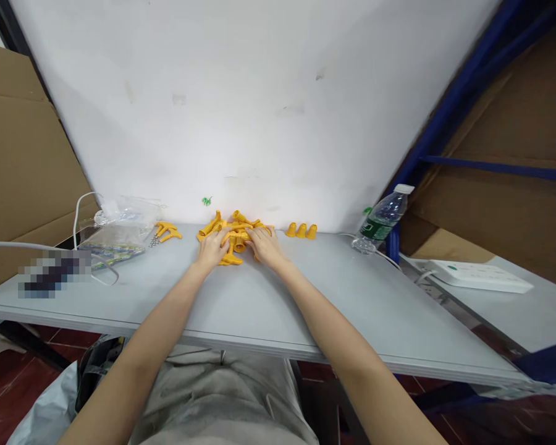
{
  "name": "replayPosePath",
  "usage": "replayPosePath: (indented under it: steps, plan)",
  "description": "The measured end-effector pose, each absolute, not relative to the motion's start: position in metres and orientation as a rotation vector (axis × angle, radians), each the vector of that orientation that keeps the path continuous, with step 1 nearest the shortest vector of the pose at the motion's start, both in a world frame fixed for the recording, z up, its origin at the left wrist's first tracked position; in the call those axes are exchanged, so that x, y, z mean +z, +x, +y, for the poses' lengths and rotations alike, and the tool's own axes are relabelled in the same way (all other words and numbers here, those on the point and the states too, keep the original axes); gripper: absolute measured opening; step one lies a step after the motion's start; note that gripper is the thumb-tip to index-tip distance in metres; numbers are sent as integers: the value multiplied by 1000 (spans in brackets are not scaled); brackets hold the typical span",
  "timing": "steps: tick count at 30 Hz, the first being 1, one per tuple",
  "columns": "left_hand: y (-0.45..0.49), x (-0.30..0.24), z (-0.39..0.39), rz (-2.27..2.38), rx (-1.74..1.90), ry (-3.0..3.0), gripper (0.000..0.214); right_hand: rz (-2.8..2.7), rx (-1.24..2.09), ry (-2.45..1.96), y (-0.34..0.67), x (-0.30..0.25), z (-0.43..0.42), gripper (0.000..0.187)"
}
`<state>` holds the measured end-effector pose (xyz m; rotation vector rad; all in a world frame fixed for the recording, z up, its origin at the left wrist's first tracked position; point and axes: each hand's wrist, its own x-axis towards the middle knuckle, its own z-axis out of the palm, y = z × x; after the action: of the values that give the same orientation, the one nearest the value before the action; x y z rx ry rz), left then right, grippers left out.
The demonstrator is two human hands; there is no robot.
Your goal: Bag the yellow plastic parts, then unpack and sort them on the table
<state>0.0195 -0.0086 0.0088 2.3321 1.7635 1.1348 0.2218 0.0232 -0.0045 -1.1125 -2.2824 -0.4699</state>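
Both my hands rest on a heap of yellow plastic parts (240, 245) in the middle of the table; some pieces look like curved handles and others like hollow caps. My left hand (210, 248) lies over the heap's left side, its fingers stretched out and bent over the pieces. On the right side, my right hand (265, 246) touches the parts with its fingers spread. Some pieces are hidden beneath the fingers. To the right stand three yellow caps (301, 231) in a row. Farther left are a few yellow handles (167, 231) beside small metal screws (154, 241).
A clear plastic bag (125, 225) and white cables (75, 222) lie at the left. One plastic bottle (382, 222) leans at the back right, near a blue metal frame (449, 105). Beyond it is a white power strip (479, 276). A white panel (259, 111) borders the table's back.
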Motion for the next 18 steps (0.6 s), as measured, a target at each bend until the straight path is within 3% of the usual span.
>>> replayPosePath:
  steps: [5,11,18]
  plan:
    - [23,12,-11,1790,1050,2372,41,-2272,-514,-1174,220,1,20,22]
    - [29,9,-5,1745,1128,2170,38,-2180,-610,-1123,222,2,18,30]
    - [30,12,-10,1801,1138,2207,35,-2242,-475,-1081,226,-3,23,28]
